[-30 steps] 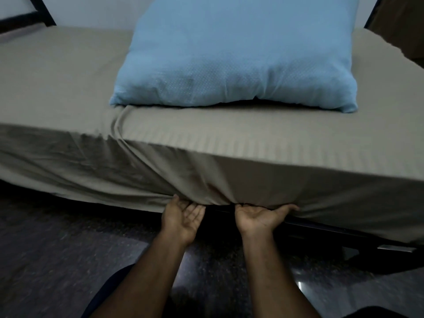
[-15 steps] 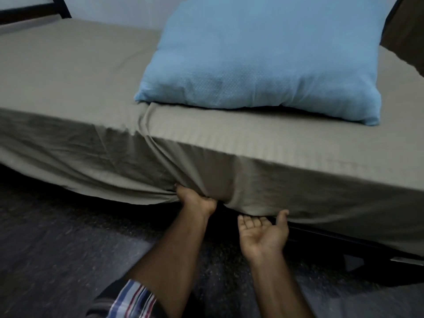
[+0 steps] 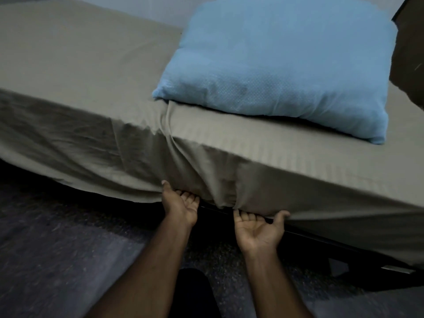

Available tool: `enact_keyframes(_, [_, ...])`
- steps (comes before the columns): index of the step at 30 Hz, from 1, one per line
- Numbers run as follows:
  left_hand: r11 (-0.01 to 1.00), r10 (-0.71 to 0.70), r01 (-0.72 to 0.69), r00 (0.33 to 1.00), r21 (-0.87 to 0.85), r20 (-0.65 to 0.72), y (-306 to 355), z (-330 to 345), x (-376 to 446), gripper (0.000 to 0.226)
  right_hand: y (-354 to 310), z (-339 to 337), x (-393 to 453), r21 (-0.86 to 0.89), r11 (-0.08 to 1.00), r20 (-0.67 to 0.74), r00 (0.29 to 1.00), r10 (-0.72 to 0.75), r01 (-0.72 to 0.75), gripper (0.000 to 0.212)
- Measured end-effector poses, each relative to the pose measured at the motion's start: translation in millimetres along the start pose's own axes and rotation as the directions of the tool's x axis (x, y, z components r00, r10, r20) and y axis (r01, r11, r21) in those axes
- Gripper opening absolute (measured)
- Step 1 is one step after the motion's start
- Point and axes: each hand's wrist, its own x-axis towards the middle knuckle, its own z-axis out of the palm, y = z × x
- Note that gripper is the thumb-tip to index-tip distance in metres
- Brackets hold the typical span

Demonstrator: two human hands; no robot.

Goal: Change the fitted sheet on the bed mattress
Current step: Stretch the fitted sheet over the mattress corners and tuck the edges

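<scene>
Left hand [image 3: 181, 204]: palm up, fingers curled under fitted sheet [image 3: 229, 180] hem.
Right hand [image 3: 258, 228]: likewise.
Mattress [image 3: 80, 72]: bears blue pillow [image 3: 282, 67].

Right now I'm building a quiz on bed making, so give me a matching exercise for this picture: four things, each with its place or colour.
Things:
1. pillow
2. fitted sheet
3. left hand
4. right hand

Descriptions:
A. taupe, spread over the mattress
B. light blue, lying on the bed
C. palm up, at the sheet's hem
D. at the bunched fold, fingers tucked under

Pairs: 1-B, 2-A, 3-D, 4-C
</scene>
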Motion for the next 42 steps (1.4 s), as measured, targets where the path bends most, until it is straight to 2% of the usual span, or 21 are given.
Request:
enact_keyframes(3, [0.995, -0.033, 0.036, 0.999, -0.094, 0.03, 4.8, 11.9, 10.2, 0.082, 6.3, -6.2, -15.1, -0.077, 0.997, -0.061, 0.998, 0.017, -0.022, 0.1])
enact_keyframes(7, [0.999, -0.01, 0.013, 0.998, -0.046, 0.055, 10.4, 14.1, 15.2, 0.077, 28.2, -1.1, -18.5, -0.153, 0.984, -0.042, 0.996, 0.085, -0.09, 0.109])
enact_keyframes(10, [0.987, -0.097, 0.086, 0.992, 0.135, 0.075, 23.4, 7.0, 12.8, 0.08, 37.8, 16.1, 1.8, -0.067, 0.994, -0.011, 0.996, 0.09, -0.091, 0.12])
enact_keyframes(12, [0.931, -0.127, 0.102, 0.991, 0.351, 0.048, 45.3, -3.8, 8.1, 0.075, 42.5, 23.9, 14.2, -0.018, 0.997, -0.011, 0.997, 0.074, -0.074, 0.111])
enact_keyframes(13, [0.882, -0.103, 0.082, 0.994, 0.464, 0.02, 56.1, -9.0, 5.5, 0.07, 45.8, 26.8, 18.5, -0.011, 0.998, -0.006, 0.998, 0.055, -0.055, 0.107])
enact_keyframes(15, [0.805, 0.068, -0.058, 0.998, 0.591, 0.005, 71.9, -15.1, -2.7, 0.052, 55.1, 25.0, 23.4, -0.009, 1.0, -0.032, 0.999, 0.029, -0.03, 0.103])
enact_keyframes(17, [0.761, 0.315, -0.286, 0.947, 0.582, 0.053, 82.2, -9.0, -6.7, 0.037, 66.8, 22.7, 20.8, -0.105, 0.994, -0.068, 0.998, -0.004, -0.003, 0.093])
enact_keyframes(19, [0.707, 0.507, -0.484, 0.855, 0.516, 0.107, 89.9, 8.8, -12.7, 0.032, 81.4, 21.5, 16.2, -0.323, 0.947, -0.123, 0.992, -0.042, 0.0, 0.079])
enact_keyframes(20, [0.666, 0.571, -0.552, 0.81, 0.502, 0.132, 91.8, 18.7, -15.6, 0.032, 88.7, 24.1, 11.0, -0.466, 0.885, -0.132, 0.988, -0.084, 0.013, 0.071])
enact_keyframes(21, [0.615, 0.619, -0.598, 0.77, 0.513, 0.155, 92.5, 26.7, -16.2, 0.032, 95.3, 30.5, 5.7, -0.607, 0.792, -0.096, 0.983, -0.154, 0.065, 0.06])
enact_keyframes(23, [0.507, 0.689, -0.651, 0.7, 0.564, 0.189, 92.6, 36.7, -13.2, 0.033, 105.7, 54.1, -1.9, -0.772, 0.588, 0.091, 0.957, -0.275, 0.242, 0.043])
enact_keyframes(25, [0.403, 0.73, -0.69, 0.639, 0.601, 0.244, 96.8, 39.6, -7.7, 0.032, 111.6, 86.4, -5.6, -0.828, 0.434, 0.255, 0.927, -0.273, 0.356, 0.041])
enact_keyframes(27, [0.374, 0.75, -0.725, 0.603, 0.578, 0.271, 111.9, 38.8, -3.8, 0.031, 115.7, 109.5, -4.8, -0.856, 0.346, 0.321, 0.92, -0.226, 0.384, 0.043])
enact_keyframes(30, [0.396, 0.789, -0.728, 0.581, 0.559, 0.198, 149.9, 30.3, 2.5, 0.031, 125.1, 114.1, -6.6, -0.881, 0.296, 0.353, 0.929, -0.108, 0.369, 0.038])
enact_keyframes(33, [0.336, 0.82, -0.738, 0.535, 0.585, 0.204, 161.1, 22.7, 9.9, 0.03, 130.1, 115.3, -14.8, -0.875, 0.345, 0.366, 0.93, 0.014, 0.339, 0.029])
enact_keyframes(35, [0.332, 0.839, -0.754, 0.511, 0.566, 0.189, 153.0, 22.5, 10.6, 0.028, 126.6, 116.4, -17.1, -0.873, 0.36, 0.365, 0.93, 0.038, 0.328, 0.025])
enact_keyframes(36, [0.348, 0.846, -0.76, 0.507, 0.549, 0.165, 144.9, 23.5, 10.2, 0.028, 122.0, 113.7, -16.9, -0.874, 0.371, 0.352, 0.935, 0.042, 0.313, 0.023])
enact_keyframes(38, [0.455, 0.826, -0.735, 0.56, 0.503, 0.071, 132.2, 19.2, 14.0, 0.028, 117.3, 108.9, -18.0, -0.866, 0.43, 0.309, 0.949, 0.064, 0.253, 0.018])
enact_keyframes(42, [0.656, 0.642, -0.487, 0.762, 0.577, -0.088, 89.2, -23.7, 44.4, 0.024, 110.3, 94.8, -19.5, -0.847, 0.515, 0.215, 0.971, 0.1, 0.134, 0.015])
